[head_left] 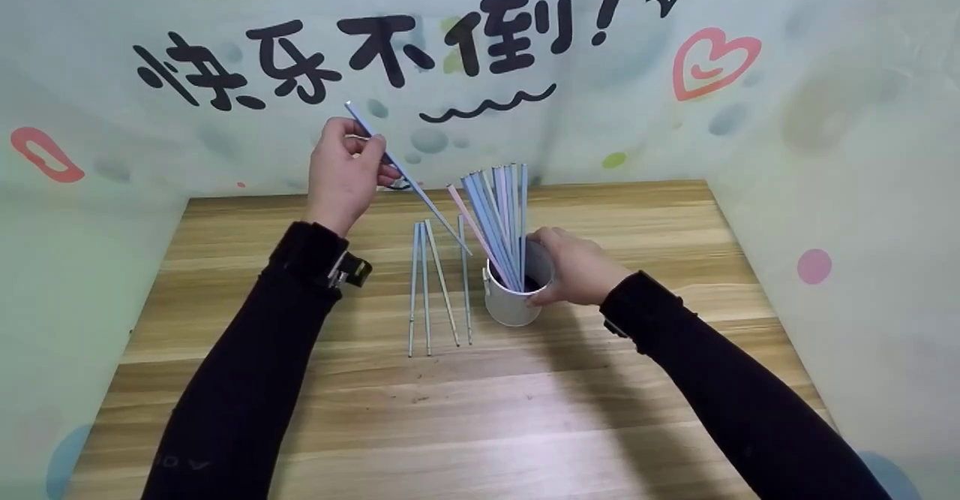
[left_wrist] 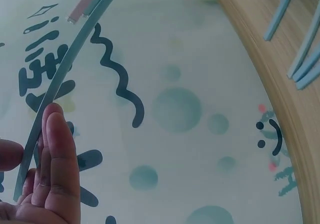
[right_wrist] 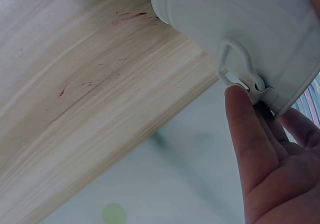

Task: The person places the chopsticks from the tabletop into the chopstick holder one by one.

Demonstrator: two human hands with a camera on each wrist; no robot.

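A blue stick (head_left: pixel 429 201) is pinched between the thumb and fingers of the left hand (head_left: pixel 347 173), slanting down to the right above the table; the left wrist view shows the same stick (left_wrist: pixel 64 66) in the left hand (left_wrist: pixel 55 169). The right hand (head_left: pixel 581 266) grips the white bucket (head_left: pixel 513 309) by its rim. In the right wrist view the right hand's (right_wrist: pixel 275 164) fingers lie beside the bucket's (right_wrist: pixel 210 19) handle loop. Several blue, pink and pale green sticks (head_left: pixel 504 215) stand in the bucket.
Several thin sticks (head_left: pixel 427 290) lie on the wooden table (head_left: pixel 360 410), left of the bucket. Behind the table hangs a pale printed backdrop (head_left: pixel 615 109) with black characters, and similar sheets flank both sides.
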